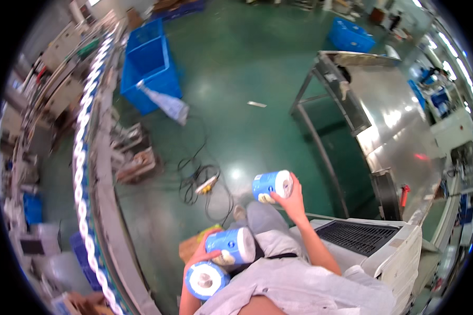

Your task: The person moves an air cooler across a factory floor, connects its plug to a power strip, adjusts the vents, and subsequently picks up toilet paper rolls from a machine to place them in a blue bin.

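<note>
My right hand point(292, 199) is closed around a blue-and-white wrapped paper roll point(268, 185), held out in front of me on its side. My left hand point(197, 254), close to my body, grips a second wrapped roll point(228, 245) in similar packaging. A third wrapped roll point(207, 280) lies against my left forearm, just below the second, with its round white end and blue rim turned up; the arm seems to cradle it. The fingers under the second roll are partly hidden.
Along my left runs a long conveyor point(82, 152) with a white chain-like belt. Blue bins point(151, 71) stand beyond it. Black cables and a power strip point(207, 185) lie on the green floor. A steel table point(389, 110) and a white unit with a black grille point(355, 236) are at right.
</note>
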Demonstrator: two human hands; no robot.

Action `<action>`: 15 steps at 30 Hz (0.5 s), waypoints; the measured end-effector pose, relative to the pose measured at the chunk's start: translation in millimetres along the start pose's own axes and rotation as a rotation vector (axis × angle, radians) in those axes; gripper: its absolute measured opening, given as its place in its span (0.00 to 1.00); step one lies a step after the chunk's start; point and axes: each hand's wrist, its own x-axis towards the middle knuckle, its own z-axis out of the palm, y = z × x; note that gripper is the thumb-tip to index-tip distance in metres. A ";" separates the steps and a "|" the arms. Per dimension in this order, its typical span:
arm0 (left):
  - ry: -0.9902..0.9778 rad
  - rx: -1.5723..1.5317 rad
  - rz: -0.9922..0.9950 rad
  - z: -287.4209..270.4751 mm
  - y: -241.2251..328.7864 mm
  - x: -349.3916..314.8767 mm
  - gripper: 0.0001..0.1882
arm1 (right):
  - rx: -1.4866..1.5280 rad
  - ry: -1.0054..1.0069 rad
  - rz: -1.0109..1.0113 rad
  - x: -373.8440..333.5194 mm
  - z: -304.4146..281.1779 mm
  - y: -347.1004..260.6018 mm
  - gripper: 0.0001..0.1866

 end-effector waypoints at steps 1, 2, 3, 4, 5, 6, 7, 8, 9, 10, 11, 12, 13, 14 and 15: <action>-0.034 -0.013 -0.031 -3.2 0.7 20.2 0.45 | 0.014 0.057 0.081 9.6 -10.0 7.2 0.49; -0.047 0.057 -0.046 -1.2 15.1 36.3 0.44 | 0.027 0.103 0.084 12.8 -16.3 18.0 0.49; -0.065 0.107 -0.055 1.4 31.6 61.6 0.44 | 0.037 0.188 0.042 28.9 -23.8 21.8 0.49; -0.074 0.137 -0.053 2.7 49.1 89.9 0.44 | -0.016 0.217 0.049 44.9 -26.9 17.8 0.49; -0.082 0.164 -0.065 2.6 66.1 119.2 0.44 | -0.067 0.253 0.083 56.4 -22.9 13.4 0.48; -0.104 0.188 -0.085 4.1 81.4 152.2 0.44 | -0.061 0.274 0.127 67.7 -18.5 14.8 0.49; -0.122 0.223 -0.101 6.6 97.3 183.5 0.44 | -0.035 0.280 0.172 86.0 -12.8 14.8 0.49; -0.140 0.265 -0.120 11.2 111.7 213.1 0.44 | -0.005 0.286 0.205 104.5 -8.4 13.1 0.49; -0.168 0.307 -0.147 19.5 123.7 241.7 0.44 | 0.028 0.278 0.248 119.8 -8.2 13.5 0.50; -0.199 0.340 -0.167 27.3 132.2 267.6 0.44 | 0.037 0.297 0.242 134.9 -12.8 8.2 0.52; -0.224 0.375 -0.186 32.9 142.7 291.1 0.44 | 0.065 0.320 0.239 149.6 -10.1 4.3 0.52; -0.253 0.397 -0.204 35.0 151.8 313.9 0.44 | 0.079 0.344 0.231 165.8 -6.3 1.9 0.52; -0.280 0.419 -0.218 36.1 160.3 336.6 0.44 | 0.090 0.360 0.219 185.2 -1.9 -1.6 0.52; -0.304 0.431 -0.231 38.2 172.5 361.2 0.44 | 0.112 0.351 0.221 207.8 2.9 -6.7 0.53; -0.315 0.449 -0.239 37.6 189.8 382.1 0.44 | 0.130 0.340 0.217 231.1 9.7 -11.2 0.53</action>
